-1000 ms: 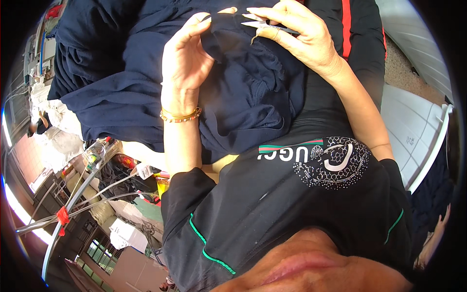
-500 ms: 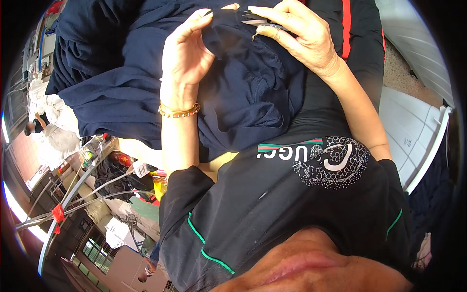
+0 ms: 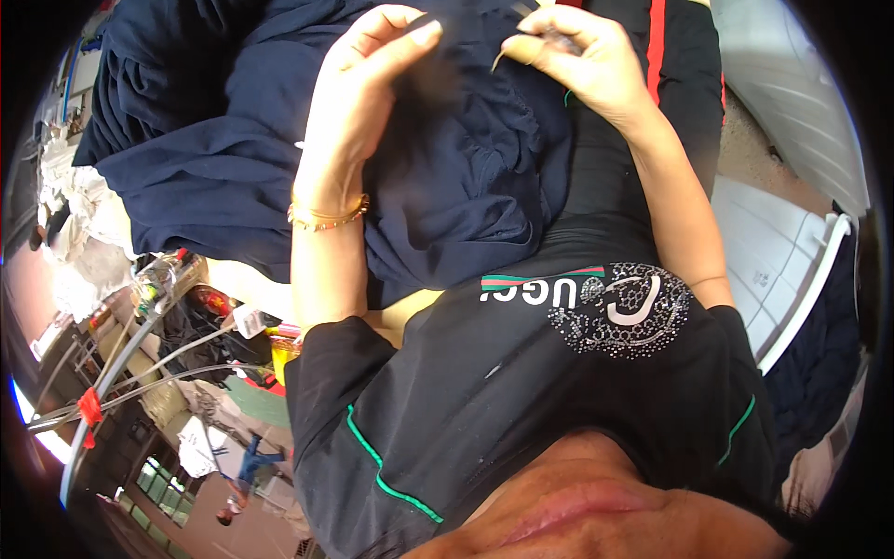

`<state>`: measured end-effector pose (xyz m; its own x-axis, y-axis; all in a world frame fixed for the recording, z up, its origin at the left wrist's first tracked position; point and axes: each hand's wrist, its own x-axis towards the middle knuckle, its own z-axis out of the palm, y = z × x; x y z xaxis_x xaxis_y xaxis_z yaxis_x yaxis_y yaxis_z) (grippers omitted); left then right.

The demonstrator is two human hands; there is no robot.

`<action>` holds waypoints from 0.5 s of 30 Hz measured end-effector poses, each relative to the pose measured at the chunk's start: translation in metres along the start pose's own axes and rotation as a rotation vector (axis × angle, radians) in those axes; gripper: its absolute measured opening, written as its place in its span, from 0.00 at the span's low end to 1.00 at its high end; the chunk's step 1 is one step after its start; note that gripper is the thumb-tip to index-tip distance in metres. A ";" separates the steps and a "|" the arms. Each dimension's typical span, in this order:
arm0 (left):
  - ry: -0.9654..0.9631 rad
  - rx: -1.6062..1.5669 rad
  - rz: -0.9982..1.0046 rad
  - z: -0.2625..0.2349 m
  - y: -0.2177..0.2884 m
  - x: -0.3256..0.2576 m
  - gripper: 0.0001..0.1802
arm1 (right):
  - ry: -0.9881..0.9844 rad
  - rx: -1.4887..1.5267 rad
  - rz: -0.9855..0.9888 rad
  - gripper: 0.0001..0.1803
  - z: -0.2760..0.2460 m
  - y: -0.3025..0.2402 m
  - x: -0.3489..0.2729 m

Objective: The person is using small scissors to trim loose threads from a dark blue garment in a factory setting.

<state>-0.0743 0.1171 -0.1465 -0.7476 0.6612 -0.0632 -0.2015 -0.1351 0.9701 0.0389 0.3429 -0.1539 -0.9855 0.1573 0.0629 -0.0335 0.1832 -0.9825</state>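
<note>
A large navy blue cloth (image 3: 466,177) lies bunched over my lap. My left hand (image 3: 358,102), with a gold bracelet (image 3: 328,216) on its wrist, pinches a fold of that cloth between thumb and fingers. My right hand (image 3: 582,61) is curled shut just to its right, at the top of the view. It grips a small grey metal tool (image 3: 551,39) that looks like thread snips, mostly hidden in the fingers. The two hands are a few centimetres apart over the same fold.
My black shirt (image 3: 521,391) with green piping fills the lower middle. A white ribbed panel (image 3: 782,270) lies to the right. At the left are a white cloth heap (image 3: 79,224), a clear bottle (image 3: 158,279) and thin metal rods (image 3: 140,373).
My right hand's fingers have curled from spread to closed around the tool. My left hand has closed onto the cloth fold. The hands have drawn nearer each other.
</note>
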 end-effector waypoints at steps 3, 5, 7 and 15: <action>0.001 0.249 -0.010 0.010 0.014 -0.013 0.14 | 0.048 0.006 -0.051 0.11 -0.036 0.012 -0.003; -0.025 0.327 -0.057 0.014 0.016 -0.015 0.16 | 0.034 0.012 -0.054 0.06 -0.046 0.018 -0.004; -0.051 0.363 -0.012 0.009 0.011 -0.011 0.15 | 0.075 0.008 -0.104 0.08 -0.036 0.017 -0.004; 0.017 0.109 -0.162 0.003 0.011 -0.002 0.10 | 0.186 -0.338 -0.243 0.14 -0.008 0.005 0.004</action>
<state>-0.0730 0.1165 -0.1347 -0.7217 0.6552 -0.2234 -0.2506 0.0534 0.9666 0.0361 0.3523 -0.1576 -0.9081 0.2365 0.3456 -0.1739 0.5376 -0.8251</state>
